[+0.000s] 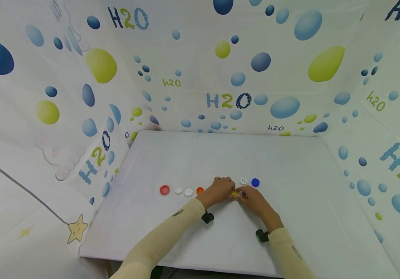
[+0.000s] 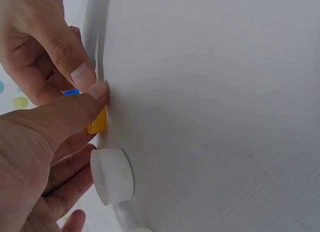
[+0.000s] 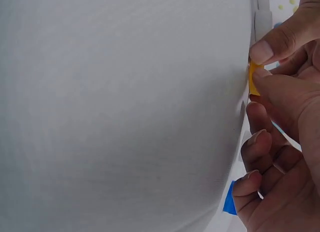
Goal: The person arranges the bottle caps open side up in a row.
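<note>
Both hands meet at a small yellow bottle cap [image 1: 234, 193] on the white table. My left hand [image 1: 220, 190] pinches it from the left, thumb on its near side, as the left wrist view shows. From the other side my right hand [image 1: 253, 199] pinches the same cap between thumb and fingers. Seen from the right wrist, the yellow cap [image 3: 256, 79] stands between the two thumbs, its far side hidden by fingers. A white cap [image 2: 112, 176] lies right beside the left hand's lower fingers. Past the right hand's curled fingers is a blue cap [image 3: 230, 199].
Left of the hands a loose row holds a red cap [image 1: 164, 189], a small white cap [image 1: 178, 191], a larger white cap [image 1: 188, 192] and an orange cap [image 1: 200, 190] partly behind the left wrist. A marked white cap [image 1: 243, 181] lies behind the right hand. Printed cloth walls surround the table [image 1: 290, 162].
</note>
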`<state>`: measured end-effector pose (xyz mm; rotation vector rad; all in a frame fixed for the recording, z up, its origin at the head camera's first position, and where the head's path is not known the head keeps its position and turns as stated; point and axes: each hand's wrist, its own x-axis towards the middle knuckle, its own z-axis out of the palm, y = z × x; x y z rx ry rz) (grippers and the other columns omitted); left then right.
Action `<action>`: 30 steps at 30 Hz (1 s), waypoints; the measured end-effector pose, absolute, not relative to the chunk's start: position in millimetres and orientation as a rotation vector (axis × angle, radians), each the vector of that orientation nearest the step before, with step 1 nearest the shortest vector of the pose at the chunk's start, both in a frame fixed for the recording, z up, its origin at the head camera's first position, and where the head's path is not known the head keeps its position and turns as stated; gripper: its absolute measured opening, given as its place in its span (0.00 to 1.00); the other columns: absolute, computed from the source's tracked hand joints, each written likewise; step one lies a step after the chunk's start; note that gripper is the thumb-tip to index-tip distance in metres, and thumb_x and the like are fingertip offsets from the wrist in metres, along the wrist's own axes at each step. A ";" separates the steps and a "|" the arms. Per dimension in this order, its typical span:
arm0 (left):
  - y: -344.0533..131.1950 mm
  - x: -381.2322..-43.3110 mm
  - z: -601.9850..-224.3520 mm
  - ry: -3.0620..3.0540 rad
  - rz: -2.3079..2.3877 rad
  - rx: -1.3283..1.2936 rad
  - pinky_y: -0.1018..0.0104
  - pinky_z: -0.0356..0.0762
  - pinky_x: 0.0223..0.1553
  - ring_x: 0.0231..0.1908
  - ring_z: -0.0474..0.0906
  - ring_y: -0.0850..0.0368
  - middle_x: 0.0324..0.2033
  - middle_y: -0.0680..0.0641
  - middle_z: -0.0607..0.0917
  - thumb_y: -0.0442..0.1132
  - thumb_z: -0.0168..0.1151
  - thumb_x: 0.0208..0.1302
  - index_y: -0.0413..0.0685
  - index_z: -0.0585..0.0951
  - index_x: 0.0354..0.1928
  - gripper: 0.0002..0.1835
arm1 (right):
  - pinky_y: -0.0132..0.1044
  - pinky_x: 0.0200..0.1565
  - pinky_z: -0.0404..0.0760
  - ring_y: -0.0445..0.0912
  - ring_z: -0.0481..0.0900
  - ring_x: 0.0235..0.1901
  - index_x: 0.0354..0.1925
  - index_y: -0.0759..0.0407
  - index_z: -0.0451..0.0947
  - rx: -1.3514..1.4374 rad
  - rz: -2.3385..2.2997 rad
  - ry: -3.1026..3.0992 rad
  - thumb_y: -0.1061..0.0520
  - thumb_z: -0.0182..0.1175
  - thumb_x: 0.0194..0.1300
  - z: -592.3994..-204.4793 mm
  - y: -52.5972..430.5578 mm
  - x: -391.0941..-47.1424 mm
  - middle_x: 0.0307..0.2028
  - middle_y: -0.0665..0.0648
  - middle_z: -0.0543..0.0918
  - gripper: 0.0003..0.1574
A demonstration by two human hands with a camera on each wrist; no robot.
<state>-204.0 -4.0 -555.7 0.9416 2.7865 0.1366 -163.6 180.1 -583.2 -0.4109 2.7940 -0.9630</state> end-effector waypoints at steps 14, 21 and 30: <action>-16.9 -213.6 -550.4 2.748 0.311 0.819 0.44 0.66 0.69 0.64 0.77 0.52 0.60 0.49 0.82 0.62 0.71 0.67 0.53 0.81 0.60 0.28 | 0.43 0.45 0.78 0.45 0.76 0.37 0.63 0.61 0.81 -0.289 -1.029 2.794 0.57 0.69 0.72 -580.5 187.6 -165.4 0.36 0.53 0.81 0.24; -24.5 -225.4 -546.4 2.787 0.481 0.780 0.45 0.69 0.67 0.61 0.79 0.52 0.58 0.48 0.83 0.55 0.52 0.83 0.52 0.80 0.60 0.19 | 0.42 0.40 0.76 0.47 0.75 0.35 0.61 0.65 0.80 -0.237 -1.000 2.926 0.57 0.64 0.75 -574.2 201.7 -175.2 0.37 0.57 0.81 0.21; -9.7 -227.0 -543.4 2.814 0.459 0.815 0.47 0.69 0.68 0.64 0.79 0.52 0.62 0.48 0.82 0.50 0.60 0.79 0.54 0.81 0.64 0.18 | 0.47 0.42 0.79 0.51 0.76 0.36 0.63 0.66 0.78 -0.167 -0.893 3.033 0.56 0.67 0.73 -568.6 202.0 -183.4 0.41 0.62 0.79 0.26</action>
